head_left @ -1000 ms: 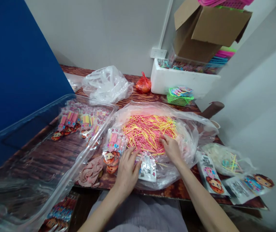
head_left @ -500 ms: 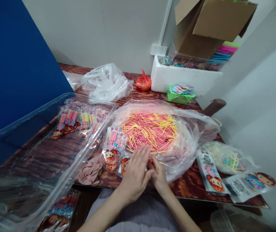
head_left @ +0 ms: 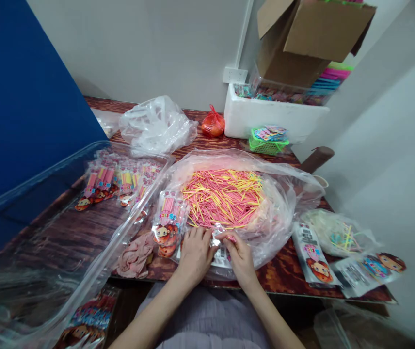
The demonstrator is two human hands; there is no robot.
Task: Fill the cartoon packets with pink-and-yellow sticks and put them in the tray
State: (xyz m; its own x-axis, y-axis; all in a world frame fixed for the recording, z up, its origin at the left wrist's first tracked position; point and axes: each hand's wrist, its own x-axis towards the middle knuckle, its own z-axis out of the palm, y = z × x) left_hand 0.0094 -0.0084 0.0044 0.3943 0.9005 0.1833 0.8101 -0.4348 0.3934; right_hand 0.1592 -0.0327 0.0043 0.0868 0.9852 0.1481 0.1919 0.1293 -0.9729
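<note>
Low at the front edge of the table, a small silvery packet (head_left: 220, 257) lies between my hands, its printed back partly showing. My left hand (head_left: 196, 254) grips its left side, with thumb and fingers closed. The right side is pinched by my right hand (head_left: 239, 258) near the top edge. Just beyond is a clear plastic bag (head_left: 283, 228), spread open around a heap of thin pink and yellow sticks (head_left: 224, 198). To the left of my left hand, several filled stick packets (head_left: 169, 220) with a cartoon face are stacked.
A large clear tub (head_left: 65, 203) on the left holds more filled packets. A pink cloth (head_left: 135, 256) lies beside it. On the right are flat packets (head_left: 314, 257) and a small bag of sticks (head_left: 338, 232). Behind stand a green basket (head_left: 269, 147), foam box (head_left: 273, 116) and red bag (head_left: 213, 123).
My hands were pressed together over the packet; now they are apart, one on each side, and the packet shows between them. The view has shifted slightly.
</note>
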